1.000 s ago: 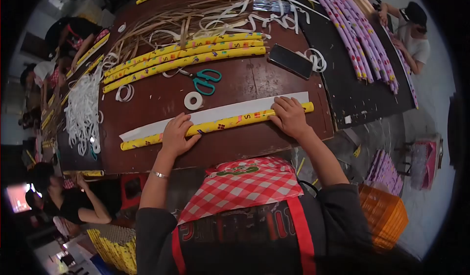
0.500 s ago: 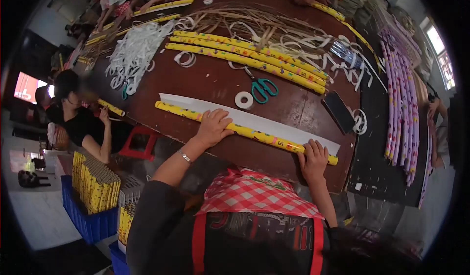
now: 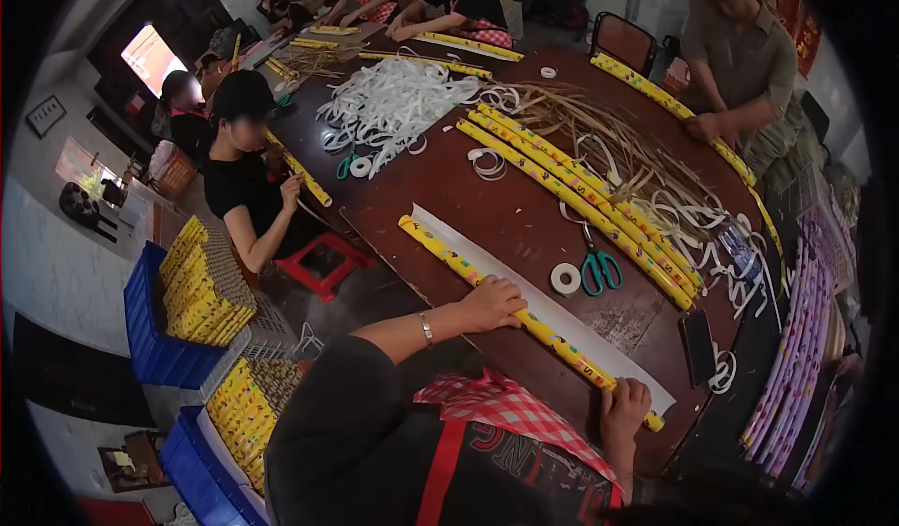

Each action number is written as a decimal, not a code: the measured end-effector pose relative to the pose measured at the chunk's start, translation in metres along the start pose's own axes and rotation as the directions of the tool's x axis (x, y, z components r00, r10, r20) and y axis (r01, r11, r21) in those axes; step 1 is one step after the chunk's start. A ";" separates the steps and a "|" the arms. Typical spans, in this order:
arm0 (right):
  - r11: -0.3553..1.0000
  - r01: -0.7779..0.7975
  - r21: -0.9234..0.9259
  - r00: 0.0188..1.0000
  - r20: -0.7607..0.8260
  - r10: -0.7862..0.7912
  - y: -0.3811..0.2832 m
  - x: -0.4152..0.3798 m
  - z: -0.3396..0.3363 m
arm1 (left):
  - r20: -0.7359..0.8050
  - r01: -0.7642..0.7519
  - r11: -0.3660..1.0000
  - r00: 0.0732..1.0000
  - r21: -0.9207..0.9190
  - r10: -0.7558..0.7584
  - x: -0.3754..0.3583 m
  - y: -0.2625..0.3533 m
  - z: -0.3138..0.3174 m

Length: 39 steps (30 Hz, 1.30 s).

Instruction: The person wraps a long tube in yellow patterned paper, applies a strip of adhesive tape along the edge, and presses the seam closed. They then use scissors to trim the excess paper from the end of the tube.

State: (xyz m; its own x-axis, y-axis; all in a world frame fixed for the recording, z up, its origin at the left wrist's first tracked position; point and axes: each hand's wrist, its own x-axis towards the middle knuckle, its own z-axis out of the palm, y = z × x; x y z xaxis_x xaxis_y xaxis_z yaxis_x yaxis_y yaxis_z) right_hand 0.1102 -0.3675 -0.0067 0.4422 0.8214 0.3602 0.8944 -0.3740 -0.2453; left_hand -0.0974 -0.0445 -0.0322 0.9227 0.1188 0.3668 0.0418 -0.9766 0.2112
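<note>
A yellow patterned tube (image 3: 557,340) lies slantwise near the front edge of the brown table (image 3: 412,184), with a white sheet edge (image 3: 552,306) along its far side. My left hand (image 3: 494,305) rests over the middle of the tube, fingers curled round it. Near the tube's right end, my right hand (image 3: 625,408) is curled over it. Beyond the sheet sit a white tape roll (image 3: 565,279) and green-handled scissors (image 3: 600,271). Several finished-looking yellow tubes (image 3: 581,193) lie farther back.
White strips (image 3: 393,104) and brown strips (image 3: 599,123) are heaped behind. A phone (image 3: 697,348) lies at right, near purple tubes (image 3: 796,348). A co-worker (image 3: 248,179) sits at left by a red stool (image 3: 323,264); blue crates (image 3: 154,339) hold yellow tubes. Another person (image 3: 744,67) stands at back right.
The head view has turned left and up, so the scene looks shifted and tilted, with more of the room showing. Both my hands remain on the yellow tube.
</note>
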 end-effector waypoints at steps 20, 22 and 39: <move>0.997 0.033 0.072 0.998 -0.059 -0.029 -0.052 0.041 0.031 | -0.009 0.110 0.968 0.993 -0.225 -0.115 0.056 -0.022 -0.019; 0.996 0.030 0.084 0.998 -0.053 -0.025 -0.053 0.040 0.031 | 0.049 0.087 0.974 0.996 -0.208 -0.079 0.076 -0.025 -0.018; 0.994 0.090 0.060 0.995 -0.054 -0.087 -0.051 0.041 0.034 | 0.282 0.165 0.959 0.955 -0.231 -0.096 0.110 -0.031 -0.006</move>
State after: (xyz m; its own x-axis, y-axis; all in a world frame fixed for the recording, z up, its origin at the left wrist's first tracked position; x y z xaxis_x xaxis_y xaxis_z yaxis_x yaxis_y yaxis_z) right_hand 0.0810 -0.2999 -0.0098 0.3661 0.8263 0.4281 0.9248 -0.2720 -0.2659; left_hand 0.0006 0.0002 0.0067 0.9848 0.1571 0.0746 0.1039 -0.8753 0.4722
